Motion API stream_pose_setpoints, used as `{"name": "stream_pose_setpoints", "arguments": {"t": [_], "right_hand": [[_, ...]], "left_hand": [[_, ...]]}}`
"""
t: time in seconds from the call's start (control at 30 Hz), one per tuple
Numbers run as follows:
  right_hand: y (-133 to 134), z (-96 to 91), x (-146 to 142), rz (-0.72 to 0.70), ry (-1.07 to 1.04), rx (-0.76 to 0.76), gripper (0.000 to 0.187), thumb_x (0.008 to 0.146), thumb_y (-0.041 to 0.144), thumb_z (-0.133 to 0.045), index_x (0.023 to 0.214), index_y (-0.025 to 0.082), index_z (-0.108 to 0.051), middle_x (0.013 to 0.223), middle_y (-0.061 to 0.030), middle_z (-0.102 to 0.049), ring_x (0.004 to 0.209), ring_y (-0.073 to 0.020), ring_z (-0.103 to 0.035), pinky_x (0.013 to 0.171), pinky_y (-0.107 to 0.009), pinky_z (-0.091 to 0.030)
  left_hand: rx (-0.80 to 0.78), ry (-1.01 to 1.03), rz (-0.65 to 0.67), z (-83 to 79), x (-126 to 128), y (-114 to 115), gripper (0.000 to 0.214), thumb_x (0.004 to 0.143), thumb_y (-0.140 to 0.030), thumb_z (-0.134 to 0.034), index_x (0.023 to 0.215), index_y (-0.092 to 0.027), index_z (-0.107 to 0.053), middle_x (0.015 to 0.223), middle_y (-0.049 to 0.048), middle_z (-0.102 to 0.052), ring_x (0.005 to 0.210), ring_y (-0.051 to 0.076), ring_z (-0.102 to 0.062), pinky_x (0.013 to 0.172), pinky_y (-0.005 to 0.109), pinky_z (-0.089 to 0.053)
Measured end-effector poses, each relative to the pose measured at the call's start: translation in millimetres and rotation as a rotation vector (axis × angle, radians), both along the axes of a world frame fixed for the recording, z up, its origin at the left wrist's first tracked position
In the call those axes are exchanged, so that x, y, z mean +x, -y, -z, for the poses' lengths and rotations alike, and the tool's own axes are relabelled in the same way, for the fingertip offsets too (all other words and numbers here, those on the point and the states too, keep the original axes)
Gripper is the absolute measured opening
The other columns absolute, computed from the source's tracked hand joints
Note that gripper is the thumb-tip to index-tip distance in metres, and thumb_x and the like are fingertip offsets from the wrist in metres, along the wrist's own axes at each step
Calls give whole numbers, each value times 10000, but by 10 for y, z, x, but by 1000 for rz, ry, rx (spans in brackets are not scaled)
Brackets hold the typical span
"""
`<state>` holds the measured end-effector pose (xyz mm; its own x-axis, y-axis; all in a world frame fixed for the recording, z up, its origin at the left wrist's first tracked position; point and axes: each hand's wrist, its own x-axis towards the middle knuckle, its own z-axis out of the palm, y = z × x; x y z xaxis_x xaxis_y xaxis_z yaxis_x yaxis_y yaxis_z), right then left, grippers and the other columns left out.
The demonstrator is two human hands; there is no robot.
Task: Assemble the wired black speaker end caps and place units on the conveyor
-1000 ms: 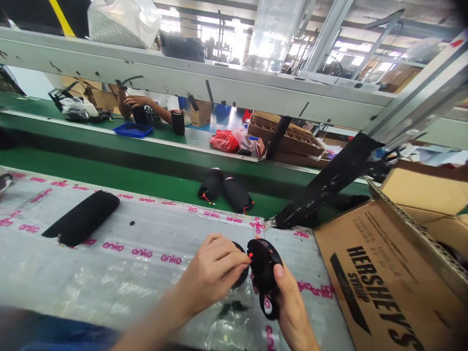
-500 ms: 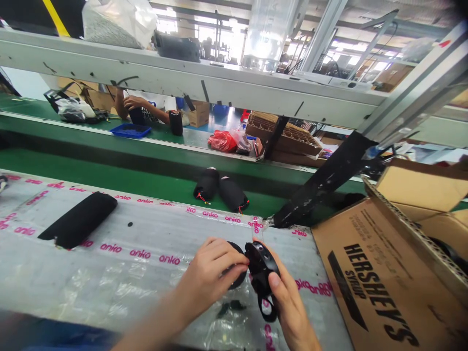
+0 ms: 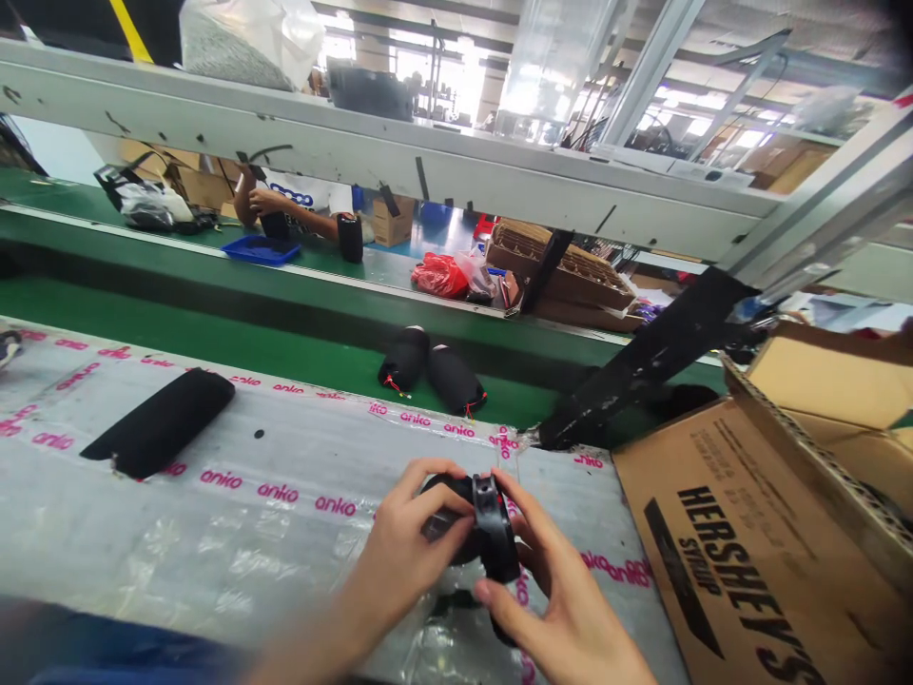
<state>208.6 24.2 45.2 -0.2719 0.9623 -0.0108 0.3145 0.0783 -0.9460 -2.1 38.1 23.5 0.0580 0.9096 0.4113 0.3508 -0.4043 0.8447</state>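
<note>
The black round body and the black cap were held together just above the table, to the left of the cardboard box and near its printed side. The left hand had its fingers curled closed around the body. The right hand was closed on the cap from the other side, with the thumb at the lower edge and the fingers bent over the top. I think this grip from two sides kept the two pieces pressed one against the other and in line.

Further left of the box, a long black sleeve lay flat on the plastic film of the table. Behind the box's left corner, two black cylinders lay side by side on the green belt, probably put down there so as to be out of the way. Far behind and left of the box, a co-worker's hand was just above a blue tray.

The fingers covered the seam between the body and the cap, so I could not tell if the two were already joined. The lower part of the cap was hidden under the right palm. A small dark piece below the hands was too unclear to name. The box was cut off at the picture's edge and its inside did not show.
</note>
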Motion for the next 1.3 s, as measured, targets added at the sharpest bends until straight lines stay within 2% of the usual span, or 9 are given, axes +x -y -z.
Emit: {"name": "stream_pose_setpoints", "arguments": {"t": [0.27,0.43,0.5,0.63,0.77,0.93,1.07,1.13,1.3], "right_hand": [[-70,41,-337,191,198,219,910,552,605,-1041,1284,274,-612,1155,-88,-732,967,-334,-723,849,-476,-636],[-20,239,-497,316,283,316,946,527,562,-1057,1290,282,-574,1283,-141,-683,1164,-442,-667,975,-618,-560],[3,267,-512,335,276,297,953,510,504,-1074,1297,288,-580,1447,-171,-627,1321,-492,-596,1081,-676,-494],[38,289,-381,144,-55,88,859,777,544,-928,1500,339,-513,1711,-110,-428,1568,-420,-426,1266,-615,-390],[63,446,-294,109,-454,-59,525,1058,501,-603,1557,373,-504,1683,-49,-501,1548,-293,-486,1287,-479,-408],[97,609,-437,229,-582,-51,459,1005,494,-678,1435,341,-629,1490,-56,-668,1404,-301,-609,1192,-450,-499],[47,514,-450,263,-673,-135,426,1049,567,-530,1335,304,-705,1390,-77,-723,1333,-316,-655,1147,-467,-536],[-4,462,-421,270,-632,-171,364,1032,534,-603,1281,301,-728,1332,-69,-749,1284,-295,-680,1109,-425,-559],[-48,464,-400,293,-591,-200,291,967,442,-785,1215,305,-718,1307,-50,-761,1270,-237,-698,1093,-340,-565]], "left_hand": [[-217,202,174,111,-98,-6,270,905,-156,-760,1157,-248,-723,1451,115,-673,1300,303,-690,1076,418,-574],[-310,633,337,186,-295,31,361,1092,-446,-545,1390,-247,-593,1576,147,-608,1490,308,-566,1232,452,-463],[-345,618,319,210,-286,43,464,1107,-512,-481,1465,-236,-585,1572,136,-614,1500,310,-546,1258,445,-423],[-339,390,204,270,-134,56,462,1118,-525,-444,1432,-250,-641,1443,91,-701,1336,285,-645,1147,391,-474],[-278,410,110,355,22,45,507,1117,-565,-385,1366,-229,-671,1315,85,-758,1191,274,-698,1038,374,-521],[-275,492,74,410,87,51,549,1098,-611,-387,1332,-214,-685,1310,96,-764,1158,282,-716,1007,387,-543],[-289,503,92,432,72,80,588,1093,-653,-380,1375,-226,-671,1368,98,-744,1212,291,-700,1036,400,-533],[-290,506,95,446,70,90,584,1097,-658,-381,1396,-238,-656,1392,97,-729,1226,284,-695,1051,401,-528],[-158,598,-49,464,147,104,286,1107,-513,-530,1220,-276,-642,1339,50,-736,1255,230,-691,1048,365,-551]]}}
